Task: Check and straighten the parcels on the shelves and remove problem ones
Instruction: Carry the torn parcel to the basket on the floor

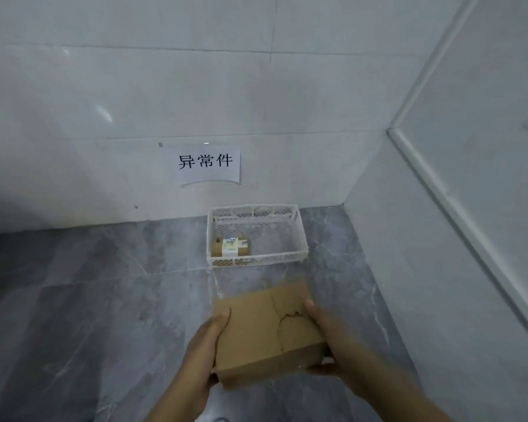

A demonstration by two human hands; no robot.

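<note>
I hold a brown cardboard parcel [262,328] with a torn top surface in front of me, above the floor. My left hand [205,351] grips its left side and my right hand [326,339] grips its right side and underside. Ahead on the floor stands a white plastic mesh basket [299,239] against the wall. Inside it, at its left, lies a small cardboard parcel with a white label [230,247]. The held parcel is nearer to me than the basket and apart from it.
A paper sign with black characters [207,164] is taped to the white tiled wall above the basket. A second white wall [439,239] closes the right side, forming a corner. The grey marble-patterned floor [104,300] spreads to the left.
</note>
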